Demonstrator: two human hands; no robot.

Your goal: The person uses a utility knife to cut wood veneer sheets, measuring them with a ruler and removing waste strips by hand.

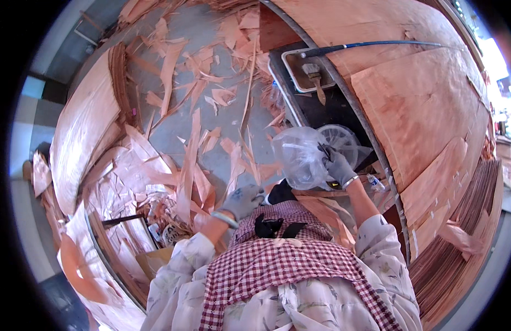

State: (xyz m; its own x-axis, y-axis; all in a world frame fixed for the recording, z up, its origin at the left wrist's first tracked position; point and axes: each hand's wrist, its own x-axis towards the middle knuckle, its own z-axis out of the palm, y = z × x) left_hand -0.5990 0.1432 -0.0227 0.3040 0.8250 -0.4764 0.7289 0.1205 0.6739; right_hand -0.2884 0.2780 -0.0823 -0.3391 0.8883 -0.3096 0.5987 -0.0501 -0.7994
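My right hand [339,167], in a grey glove, grips a clear plastic bag [302,157] by its gathered part. A small dark piece shows at its fingertips; I cannot make out what it is. The bag hangs puffed out beside a round, pale, spoked disc [341,138]. My left hand [245,202], in a grey glove with bluish stains, is held closed just above the red-and-white checked apron [266,259]. Its curled fingers hide whatever may be inside them.
On the right, thin wood veneer sheets [410,99] cover a work surface with a long dark rod [371,45] on it. A brush [316,83] lies in a tray [293,69]. Torn veneer strips [170,71] litter the floor. Curved veneer stacks [90,127] stand left; a small bottle [376,182] lies right.
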